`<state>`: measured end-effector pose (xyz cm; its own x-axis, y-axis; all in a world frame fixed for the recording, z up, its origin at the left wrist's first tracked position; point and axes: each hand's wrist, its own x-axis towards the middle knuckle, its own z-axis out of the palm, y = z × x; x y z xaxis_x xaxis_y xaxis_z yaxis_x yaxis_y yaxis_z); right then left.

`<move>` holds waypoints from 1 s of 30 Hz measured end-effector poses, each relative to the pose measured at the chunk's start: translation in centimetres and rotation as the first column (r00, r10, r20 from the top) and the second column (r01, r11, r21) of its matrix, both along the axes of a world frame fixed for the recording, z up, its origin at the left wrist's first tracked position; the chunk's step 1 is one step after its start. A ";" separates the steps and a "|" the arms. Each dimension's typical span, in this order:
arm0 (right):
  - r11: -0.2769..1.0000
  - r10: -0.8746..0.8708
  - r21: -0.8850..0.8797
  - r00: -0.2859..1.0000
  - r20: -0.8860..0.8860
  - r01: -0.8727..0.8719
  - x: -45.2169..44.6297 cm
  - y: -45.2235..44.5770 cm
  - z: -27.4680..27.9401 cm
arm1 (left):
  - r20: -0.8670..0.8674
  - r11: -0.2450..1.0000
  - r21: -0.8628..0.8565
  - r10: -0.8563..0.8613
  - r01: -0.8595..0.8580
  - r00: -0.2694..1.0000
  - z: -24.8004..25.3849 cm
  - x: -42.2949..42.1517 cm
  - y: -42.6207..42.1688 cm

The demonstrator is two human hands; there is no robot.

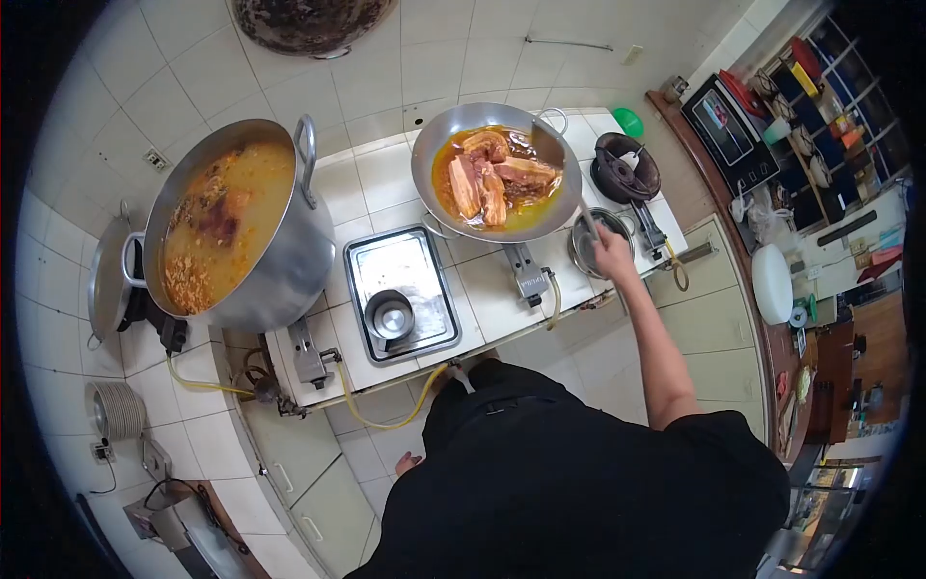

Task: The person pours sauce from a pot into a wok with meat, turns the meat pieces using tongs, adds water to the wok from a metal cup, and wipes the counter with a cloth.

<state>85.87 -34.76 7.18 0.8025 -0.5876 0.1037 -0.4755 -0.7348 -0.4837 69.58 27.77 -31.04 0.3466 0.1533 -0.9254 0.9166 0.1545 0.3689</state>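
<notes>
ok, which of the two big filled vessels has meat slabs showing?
The wide silver pan, with the right hand holding a spatula in it. Meat slabs lie in its oily liquid; the tall pot shows cloudy orange-brown liquid, no slabs.

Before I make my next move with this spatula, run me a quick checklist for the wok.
1. Right hand gripping the spatula: ok.
2. Spatula blade inside the wok: ok.
3. Meat pieces all lying within the wok: ok.
4. Left hand away from the hot pan area: ok, it is low beside the body.
5. Flame under the wok: cannot tell, the wok hides it.
</notes>
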 end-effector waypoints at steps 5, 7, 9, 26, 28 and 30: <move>0.994 -0.033 0.107 0.999 0.040 0.029 -0.5 -7.7 0.7 | -0.002 0.998 0.037 -0.047 0.047 0.999 1.3 0.3 1.0; 0.891 -0.079 0.436 0.988 -0.129 0.128 -0.5 -9.6 2.3 | 0.007 1.000 0.030 0.002 -0.002 1.000 1.9 0.8 0.7; 0.832 -0.006 0.548 0.989 -0.148 0.087 -0.3 -12.2 1.8 | 0.020 0.999 0.022 0.039 -0.039 0.999 3.2 1.4 -0.2; -0.394 0.105 0.901 0.983 -0.152 0.182 2.3 -10.2 -1.7 | 0.006 1.000 0.030 -0.001 0.001 1.000 9.4 3.2 -7.1; -0.540 0.034 0.830 0.989 -0.142 0.138 1.5 -10.0 -0.6 | -0.002 0.999 0.039 -0.030 0.030 1.000 10.4 4.2 -8.0; -0.556 0.005 0.823 0.991 -0.131 0.112 0.2 -9.7 0.5 | -0.001 0.998 0.046 -0.052 0.052 0.999 11.3 5.0 -8.7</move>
